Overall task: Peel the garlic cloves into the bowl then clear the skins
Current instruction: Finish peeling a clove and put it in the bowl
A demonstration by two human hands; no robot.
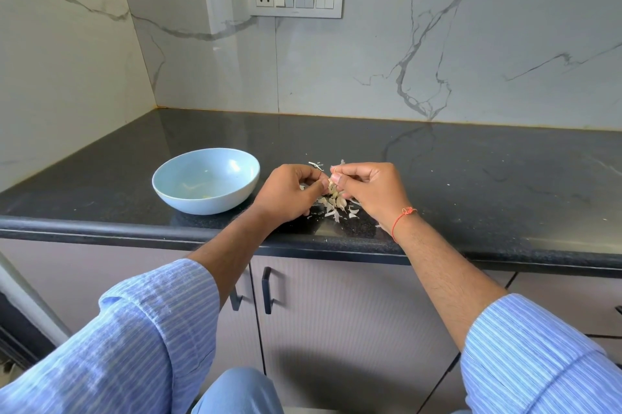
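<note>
Garlic clove [331, 185]: pinched btwn both hands, just above counter [471, 178], right of bowl.
Left hand [286, 193]: fingers curled, thumb on clove.
Right hand [368, 189]: fingertips pinching clove top.
Skins [336, 208]: scattered on counter under hands.
Bowl [206, 180]: pale blue, few bits inside.

Clove [333, 185] mostly hidden betw. fingers; bowl [188, 193] contents too blurry.

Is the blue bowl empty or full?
Nearly empty: the blue bowl stands upright with only a few pale bits at its bottom.
</note>
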